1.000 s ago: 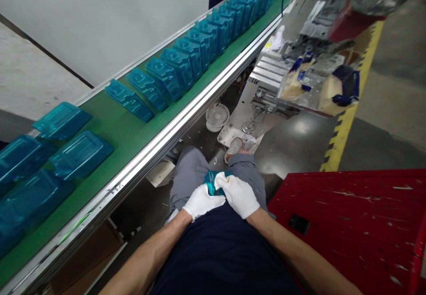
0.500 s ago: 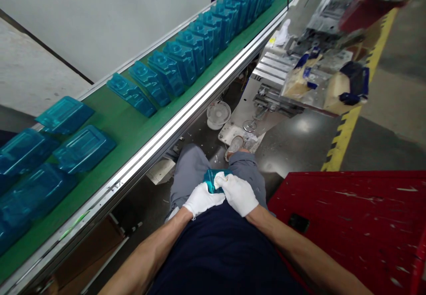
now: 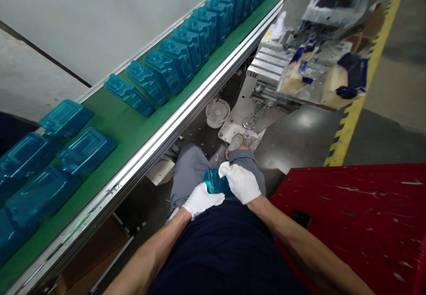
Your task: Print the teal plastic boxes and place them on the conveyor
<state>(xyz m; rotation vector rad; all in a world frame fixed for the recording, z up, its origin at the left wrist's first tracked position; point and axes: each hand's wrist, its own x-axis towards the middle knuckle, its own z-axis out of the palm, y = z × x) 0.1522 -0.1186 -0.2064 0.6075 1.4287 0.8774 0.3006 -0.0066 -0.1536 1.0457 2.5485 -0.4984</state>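
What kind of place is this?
Most likely a factory production line: translucent blue parts lined up along a green belt, a metal machine beside it, and a yellow-and-black floor strip.

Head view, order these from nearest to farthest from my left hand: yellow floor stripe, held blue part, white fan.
1. Held blue part: against the left hand.
2. White fan: ahead, past the part.
3. Yellow floor stripe: farther off, to the right.
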